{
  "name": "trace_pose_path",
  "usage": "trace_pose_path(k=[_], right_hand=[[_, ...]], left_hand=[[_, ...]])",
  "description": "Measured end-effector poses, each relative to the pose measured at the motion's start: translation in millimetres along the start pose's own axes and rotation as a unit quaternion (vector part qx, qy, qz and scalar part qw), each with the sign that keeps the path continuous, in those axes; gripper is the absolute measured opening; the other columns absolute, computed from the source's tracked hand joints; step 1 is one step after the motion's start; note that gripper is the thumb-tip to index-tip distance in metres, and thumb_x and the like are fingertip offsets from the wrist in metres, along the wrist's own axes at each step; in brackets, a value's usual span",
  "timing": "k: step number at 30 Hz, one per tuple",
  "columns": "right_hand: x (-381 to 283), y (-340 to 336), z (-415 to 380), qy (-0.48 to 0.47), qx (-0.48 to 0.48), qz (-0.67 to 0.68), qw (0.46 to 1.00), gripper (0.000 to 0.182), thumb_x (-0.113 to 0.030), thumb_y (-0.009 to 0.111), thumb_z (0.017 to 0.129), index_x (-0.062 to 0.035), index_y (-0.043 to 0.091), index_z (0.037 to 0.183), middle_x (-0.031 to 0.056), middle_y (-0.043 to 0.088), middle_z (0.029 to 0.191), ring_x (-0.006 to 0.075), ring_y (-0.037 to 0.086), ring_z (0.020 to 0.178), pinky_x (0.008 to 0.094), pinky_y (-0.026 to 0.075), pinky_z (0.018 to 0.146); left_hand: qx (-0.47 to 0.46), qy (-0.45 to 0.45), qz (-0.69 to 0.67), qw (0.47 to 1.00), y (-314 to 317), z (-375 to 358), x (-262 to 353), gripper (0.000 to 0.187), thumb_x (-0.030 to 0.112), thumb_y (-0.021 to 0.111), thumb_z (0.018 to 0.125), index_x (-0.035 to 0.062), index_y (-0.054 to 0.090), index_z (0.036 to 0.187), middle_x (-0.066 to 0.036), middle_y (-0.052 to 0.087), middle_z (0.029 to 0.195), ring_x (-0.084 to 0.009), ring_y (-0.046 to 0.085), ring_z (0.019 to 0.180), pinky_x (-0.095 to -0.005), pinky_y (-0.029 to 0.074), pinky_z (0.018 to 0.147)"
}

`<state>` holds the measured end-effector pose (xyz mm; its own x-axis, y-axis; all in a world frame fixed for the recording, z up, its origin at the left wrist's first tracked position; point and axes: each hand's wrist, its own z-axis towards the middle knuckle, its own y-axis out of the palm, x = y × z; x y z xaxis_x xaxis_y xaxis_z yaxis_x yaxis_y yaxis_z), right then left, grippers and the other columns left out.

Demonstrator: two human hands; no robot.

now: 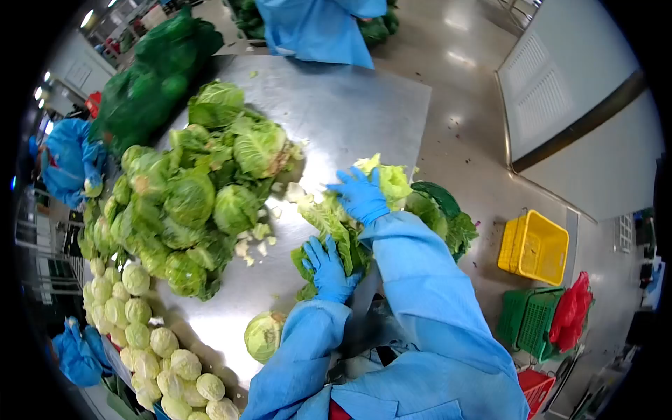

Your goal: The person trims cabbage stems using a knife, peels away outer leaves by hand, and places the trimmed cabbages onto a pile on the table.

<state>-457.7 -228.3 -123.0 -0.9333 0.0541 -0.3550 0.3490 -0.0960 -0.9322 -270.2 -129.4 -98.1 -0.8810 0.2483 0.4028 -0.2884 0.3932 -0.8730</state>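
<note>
My left hand (325, 271), in a blue glove, rests with fingers spread on loose green cabbage leaves (327, 218) at the table's near edge. Farther forward, my right hand (360, 197), also gloved in blue, lies over pale leaves with its fingers apart. Part of the leaf heap is hidden under both hands. Close to my left forearm sits a trimmed cabbage (264, 336). Small cut stem pieces (243, 248) are scattered left of the leaves.
Untrimmed cabbages (189, 199) are piled on the metal table (329, 98), with trimmed ones (164, 343) at near left. A green net sack (157, 77) lies at far left. Right of me, a leaf-filled container (448, 217), yellow crate (535, 246) and green basket (528, 322) stand. A person in blue (318, 28) is opposite.
</note>
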Motion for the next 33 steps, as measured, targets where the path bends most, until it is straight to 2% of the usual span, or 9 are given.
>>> trace_pose_path(k=[7,9,11,14,17,26,28,29,33], right_hand=[[60.0,-59.9,-81.9,0.004,0.041,0.148,0.988,0.039,-0.014,0.063,0.084,-0.0253,0.064,0.122,-0.0002,0.058,0.13,0.027,0.046,0.128,0.0509,0.021,0.113],[102.6,-49.3,-117.2,0.039,0.093,0.345,0.933,0.044,0.0,0.057,0.085,-0.0117,0.06,0.128,0.0087,0.057,0.132,0.0279,0.048,0.127,0.0359,0.036,0.107],[148.4,-23.0,-152.5,0.21,0.131,0.524,0.815,0.046,0.01,0.05,0.084,-0.0041,0.058,0.128,0.0073,0.054,0.134,0.0192,0.048,0.126,0.0332,0.04,0.104],[177.1,-7.2,-168.6,0.246,0.256,0.36,0.863,0.041,0.006,0.052,0.086,-0.0043,0.061,0.124,0.0061,0.065,0.117,0.0146,0.059,0.095,0.0263,0.046,0.088],[146.9,-31.8,-142.8,0.251,0.292,0.261,0.885,0.035,0.002,0.054,0.087,-0.0079,0.064,0.119,0.0047,0.068,0.104,0.0111,0.054,0.077,0.0249,0.045,0.072],[25.9,-48.6,-23.3,-0.018,0.025,0.132,0.991,0.029,-0.015,0.058,0.088,-0.0139,0.065,0.116,0.0108,0.066,0.105,0.0252,0.063,0.097,0.0358,0.049,0.087],[18.7,-21.4,3.4,-0.119,0.098,0.105,0.982,0.035,-0.011,0.057,0.086,-0.0159,0.063,0.12,0.013,0.064,0.104,0.0313,0.06,0.1,0.0396,0.047,0.091],[5.6,-18.6,27.5,0.033,-0.077,0.052,0.995,0.035,-0.016,0.057,0.089,-0.0185,0.062,0.124,0.0109,0.065,0.111,0.0287,0.06,0.104,0.0392,0.047,0.092],[-98.3,-37.0,22.8,0.127,0.133,0.603,0.776,0.03,-0.03,0.051,0.099,-0.0071,0.064,0.114,0.0017,0.065,0.09,0.0121,0.055,0.064,0.0282,0.048,0.062]], left_hand=[[-0.066,0.166,0.009,0.984,17.1,21.5,64.4,0.107,0.058,0.07,0.069,0.0044,0.024,0.149,-0.028,0.012,0.154,-0.0483,0.002,0.143,-0.0614,0.001,0.113],[-0.132,0.284,-0.131,0.941,21.0,18.0,66.1,0.098,0.055,0.071,0.072,0.0073,0.031,0.148,-0.025,0.018,0.154,-0.0473,0.007,0.143,-0.0586,0.005,0.114],[-0.043,0.344,-0.182,0.92,36.8,-0.5,78.7,0.07,0.045,0.069,0.08,0.0077,0.048,0.135,-0.02,0.045,0.138,-0.0409,0.036,0.132,-0.0491,0.026,0.111],[-0.4,0.414,-0.461,0.675,-87.5,-55.5,139.5,0.04,0.033,0.067,0.086,0.0061,0.061,0.115,-0.015,0.058,0.117,-0.0307,0.054,0.109,-0.04,0.043,0.094],[-0.473,0.453,-0.515,0.553,-167.6,-87.7,153.7,0.041,0.033,0.066,0.087,0.0064,0.06,0.117,-0.015,0.058,0.116,-0.0316,0.055,0.108,-0.0406,0.044,0.093],[-0.412,0.44,-0.516,0.609,-188.1,-113.4,120.5,0.042,0.034,0.064,0.088,0.0073,0.058,0.121,-0.015,0.058,0.116,-0.0341,0.056,0.104,-0.0427,0.045,0.089],[-0.389,0.442,-0.512,0.625,-185.1,-125.1,109.0,0.043,0.034,0.063,0.089,0.0075,0.057,0.122,-0.015,0.058,0.115,-0.0347,0.056,0.103,-0.0431,0.045,0.088],[-0.375,0.443,-0.512,0.634,-182.2,-129.4,105.0,0.043,0.034,0.063,0.089,0.0076,0.057,0.122,-0.015,0.058,0.115,-0.035,0.056,0.103,-0.0434,0.046,0.088],[-0.297,0.425,-0.503,0.691,-194.1,-141.7,57.7,0.044,0.034,0.062,0.089,0.008,0.056,0.124,-0.015,0.058,0.115,-0.0361,0.056,0.101,-0.0443,0.046,0.086]])
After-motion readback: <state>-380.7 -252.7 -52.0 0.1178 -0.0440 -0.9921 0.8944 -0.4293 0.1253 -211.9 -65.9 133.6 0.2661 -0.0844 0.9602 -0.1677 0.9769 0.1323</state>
